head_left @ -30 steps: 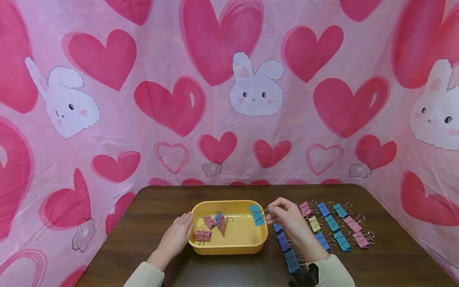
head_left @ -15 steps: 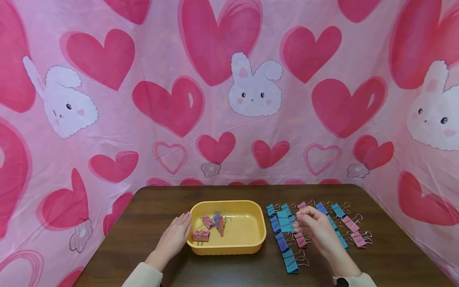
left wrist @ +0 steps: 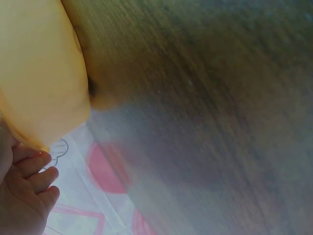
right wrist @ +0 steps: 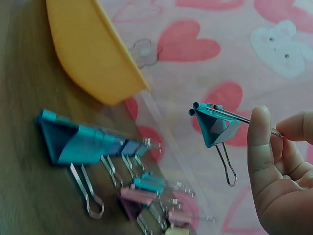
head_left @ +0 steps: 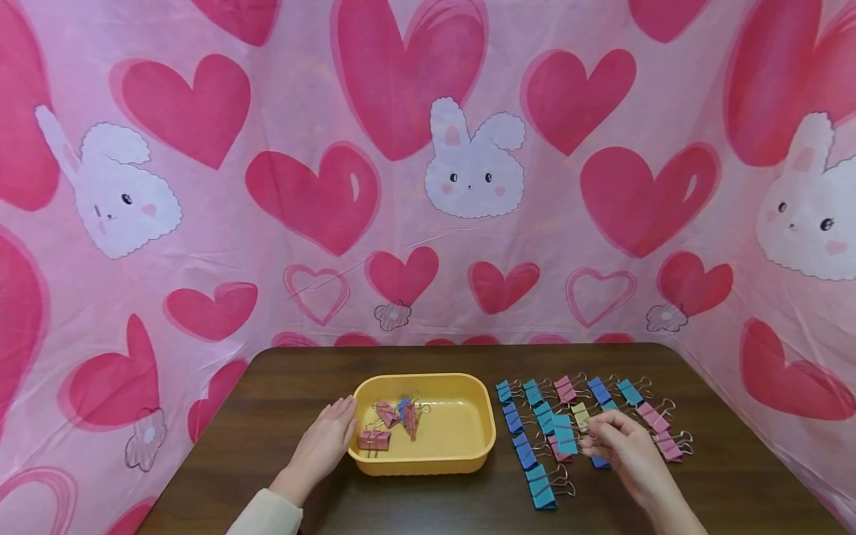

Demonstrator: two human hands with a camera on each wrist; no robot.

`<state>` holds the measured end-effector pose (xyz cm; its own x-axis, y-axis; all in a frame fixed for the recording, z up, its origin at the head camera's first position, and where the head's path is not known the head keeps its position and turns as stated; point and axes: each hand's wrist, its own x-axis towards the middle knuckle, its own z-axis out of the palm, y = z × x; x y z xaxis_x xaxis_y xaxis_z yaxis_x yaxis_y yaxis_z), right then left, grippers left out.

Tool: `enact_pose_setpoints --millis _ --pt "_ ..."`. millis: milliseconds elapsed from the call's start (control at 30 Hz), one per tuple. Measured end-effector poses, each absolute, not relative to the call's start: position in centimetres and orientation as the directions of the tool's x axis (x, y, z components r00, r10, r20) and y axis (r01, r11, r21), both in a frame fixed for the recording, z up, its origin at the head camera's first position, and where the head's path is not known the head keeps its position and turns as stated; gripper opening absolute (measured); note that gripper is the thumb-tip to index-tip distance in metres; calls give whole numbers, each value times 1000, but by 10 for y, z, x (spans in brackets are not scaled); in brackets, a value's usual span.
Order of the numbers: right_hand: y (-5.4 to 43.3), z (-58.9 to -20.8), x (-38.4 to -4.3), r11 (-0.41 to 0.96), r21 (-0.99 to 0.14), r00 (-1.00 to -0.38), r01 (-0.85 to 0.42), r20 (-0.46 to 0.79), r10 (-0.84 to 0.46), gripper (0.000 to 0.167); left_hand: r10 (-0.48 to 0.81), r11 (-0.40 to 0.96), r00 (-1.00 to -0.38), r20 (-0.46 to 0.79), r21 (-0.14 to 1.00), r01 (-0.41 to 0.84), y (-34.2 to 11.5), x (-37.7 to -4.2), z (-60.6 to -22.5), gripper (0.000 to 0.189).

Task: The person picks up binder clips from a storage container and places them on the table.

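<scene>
My right hand (head_left: pixel 625 449) pinches a teal binder clip (head_left: pixel 565 434) by one wire handle, over the rows of clips on the table. In the right wrist view the held binder clip (right wrist: pixel 215 125) hangs clear of the table, its other handle dangling. My left hand (head_left: pixel 324 438) lies with fairly straight fingers against the left side of a yellow tray (head_left: pixel 441 466). In the left wrist view its fingertips touch the tray's rim. Inside the tray are pink binder clips (head_left: pixel 374 440) and a blue one (head_left: pixel 404 406), grouped at the left.
Right of the tray, binder clips stand in columns: a left column ending in a large teal clip (head_left: pixel 540 487), then a pink clip (head_left: pixel 568 388), a yellow clip (head_left: pixel 580 413) and pink clips (head_left: pixel 654 417) farther right. A heart-patterned cloth (head_left: pixel 468 297) rises behind the brown table (head_left: pixel 401 509).
My right hand has carried the teal clip from above the tray's right end rightward, then slightly nearer, over the clip rows. My left hand stays at the tray.
</scene>
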<state>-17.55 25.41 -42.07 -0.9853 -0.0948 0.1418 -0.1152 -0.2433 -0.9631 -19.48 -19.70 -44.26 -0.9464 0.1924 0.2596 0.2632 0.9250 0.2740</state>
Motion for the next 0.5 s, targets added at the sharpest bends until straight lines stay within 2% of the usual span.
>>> enact_pose_setpoints --millis 100,300,500 --pt "263 -427 -174 -236 -967 -988 -99 124 -93 21 195 924 -945 262 274 267 -197 -195 -443 41" --pt "282 -440 -173 -199 -978 -978 -62 99 -181 23 193 922 -945 265 280 267 -197 -194 -442 41" --pt "297 -450 -173 -97 -990 -959 105 -75 -274 21 201 922 -939 278 270 277 -198 -195 -442 41"
